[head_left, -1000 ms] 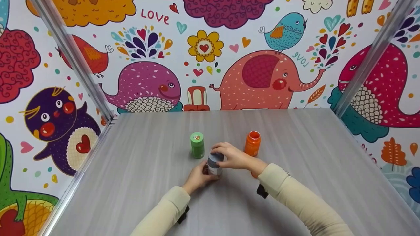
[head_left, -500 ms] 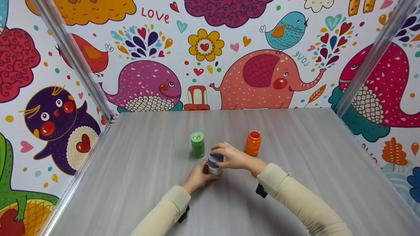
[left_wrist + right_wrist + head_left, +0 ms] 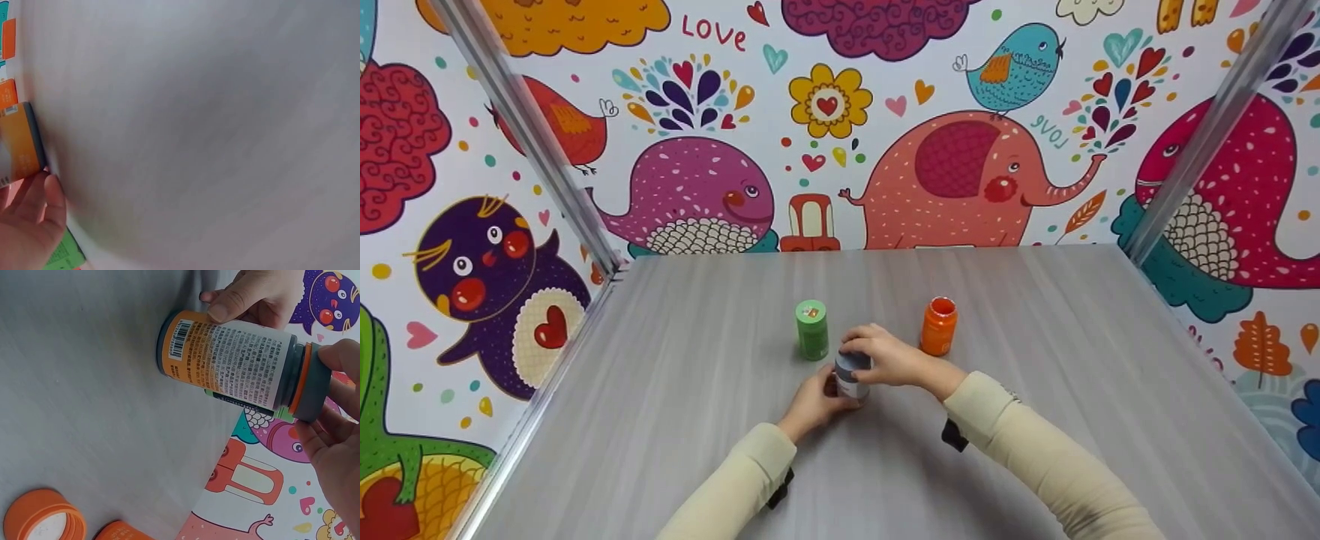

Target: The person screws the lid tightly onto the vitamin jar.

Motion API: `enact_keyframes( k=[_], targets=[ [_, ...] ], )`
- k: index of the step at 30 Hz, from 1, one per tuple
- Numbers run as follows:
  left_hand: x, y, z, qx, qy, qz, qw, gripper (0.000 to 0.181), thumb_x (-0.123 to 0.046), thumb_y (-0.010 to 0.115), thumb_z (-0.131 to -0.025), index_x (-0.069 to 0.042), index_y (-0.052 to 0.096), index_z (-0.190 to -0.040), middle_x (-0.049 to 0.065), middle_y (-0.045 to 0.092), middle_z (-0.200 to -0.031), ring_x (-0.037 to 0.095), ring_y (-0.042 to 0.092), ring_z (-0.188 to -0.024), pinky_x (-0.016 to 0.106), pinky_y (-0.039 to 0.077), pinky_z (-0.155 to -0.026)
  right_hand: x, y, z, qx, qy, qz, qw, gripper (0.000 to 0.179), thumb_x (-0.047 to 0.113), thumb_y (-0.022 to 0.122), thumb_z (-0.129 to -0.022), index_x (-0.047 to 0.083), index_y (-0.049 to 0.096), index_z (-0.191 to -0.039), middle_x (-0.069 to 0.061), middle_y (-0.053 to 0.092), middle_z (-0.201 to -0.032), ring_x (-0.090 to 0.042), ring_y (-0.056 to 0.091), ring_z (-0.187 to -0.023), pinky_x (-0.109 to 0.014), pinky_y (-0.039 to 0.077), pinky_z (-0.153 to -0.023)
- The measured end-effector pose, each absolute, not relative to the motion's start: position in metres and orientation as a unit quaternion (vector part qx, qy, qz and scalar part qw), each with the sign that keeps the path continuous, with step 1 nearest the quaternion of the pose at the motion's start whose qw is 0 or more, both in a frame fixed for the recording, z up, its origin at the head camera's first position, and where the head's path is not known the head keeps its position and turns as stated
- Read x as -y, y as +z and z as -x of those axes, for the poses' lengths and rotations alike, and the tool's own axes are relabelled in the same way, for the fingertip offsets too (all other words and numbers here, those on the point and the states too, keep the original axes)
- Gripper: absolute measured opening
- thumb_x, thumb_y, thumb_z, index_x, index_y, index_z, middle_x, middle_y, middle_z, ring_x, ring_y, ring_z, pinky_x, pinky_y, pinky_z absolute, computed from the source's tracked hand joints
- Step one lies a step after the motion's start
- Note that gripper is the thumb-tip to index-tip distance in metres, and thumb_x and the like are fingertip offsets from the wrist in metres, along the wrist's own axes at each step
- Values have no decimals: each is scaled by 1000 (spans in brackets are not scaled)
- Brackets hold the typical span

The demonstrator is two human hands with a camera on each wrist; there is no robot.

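Cartoon-printed white walls [image 3: 825, 172] rise well beyond the upright-looking, cylindrical orange-and-white plastic bottle [image 3: 225, 363], and a grey wood-grained bench [image 3: 682, 337] spreads around it. Cream fabric sleeves [image 3: 757, 454] reach toward it from the near side. Both hands are clamped on it: the left hand [image 3: 814, 405] wraps its lower body, the right hand [image 3: 889, 358] grips its top end. Just beyond it to the left stands a green cylindrical plastic bottle [image 3: 812, 334]; beyond it to the right stands an orange cylindrical plastic bottle [image 3: 938, 331], seemingly uncapped. To its right lies a round orange plastic cap [image 3: 25, 512], and at its top the right fingers pinch a round dark grey plastic lid [image 3: 313, 387].

Over the last second almost nothing changes; both hands keep their places, so the lid is probably not free yet. Whether it is turning, or how firmly it sits, is hard to tell. Fingers hide part of the label, the base's contact is unclear, and the right forearm seems to cover the cap from the head view.
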State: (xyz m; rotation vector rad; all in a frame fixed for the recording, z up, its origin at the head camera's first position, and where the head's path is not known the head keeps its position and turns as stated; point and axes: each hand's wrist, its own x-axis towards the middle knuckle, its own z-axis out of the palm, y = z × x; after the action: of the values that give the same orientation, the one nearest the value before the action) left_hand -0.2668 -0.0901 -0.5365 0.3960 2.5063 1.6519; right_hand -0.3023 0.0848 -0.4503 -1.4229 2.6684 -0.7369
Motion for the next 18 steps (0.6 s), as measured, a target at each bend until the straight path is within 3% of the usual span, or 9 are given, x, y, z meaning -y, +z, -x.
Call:
enact_keyframes(
  k=[12,18],
  targets=[
    [89,-535,266,-840,526,-122,51,57,-16,76,-74,0,50,-121,17,59,-115,25,57,-103,40,46,-88,-82,-455,299,-890,-251,381,20,37,22,68,-82,4,61,-114,-12,54,-118,-23,47,-103,-36,47,-86],
    [90,-535,265,-842,523,-120,58,55,-17,76,-74,-2,50,-121,16,59,-114,25,57,-103,41,46,-88,-77,-461,297,-905,-262,335,2,42,32,70,-80,6,59,-111,-9,53,-110,-22,48,-97,-35,47,-80]
  ],
)
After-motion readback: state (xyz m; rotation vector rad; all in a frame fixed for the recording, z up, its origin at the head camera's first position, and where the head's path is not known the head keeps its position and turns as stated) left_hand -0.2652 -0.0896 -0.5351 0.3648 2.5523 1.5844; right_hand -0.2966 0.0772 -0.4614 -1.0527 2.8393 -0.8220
